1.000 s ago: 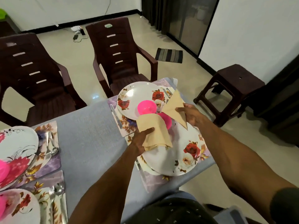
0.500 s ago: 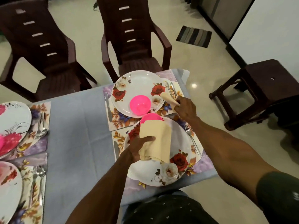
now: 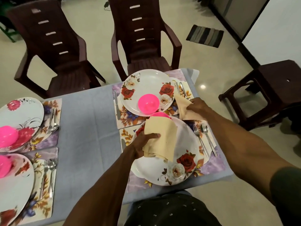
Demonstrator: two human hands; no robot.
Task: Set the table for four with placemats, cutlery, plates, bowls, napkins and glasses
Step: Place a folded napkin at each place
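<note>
Over the near plate (image 3: 164, 170), the left hand (image 3: 140, 146) holds a stack of folded napkins (image 3: 160, 137), thumb curled on top, fingers hidden beneath. Farther out, the right hand (image 3: 197, 106) pinches a single napkin (image 3: 183, 106) beside the far plate (image 3: 146, 88), over its placemat (image 3: 185, 91).

The near pink bowl (image 3: 160, 114) is mostly hidden behind the stack of beige napkins (image 3: 160, 136) that the left hand (image 3: 140, 146) holds, and the fingers under that stack cannot be seen. The near plate (image 3: 182, 141) is partly covered by hand and napkins. The right hand (image 3: 197, 106) hides part of a single napkin (image 3: 183, 106). At the left edge, two plates (image 3: 19, 115) and two pink bowls (image 3: 8, 136) are cut off. The desk (image 3: 88, 128) runs out of view.
</note>
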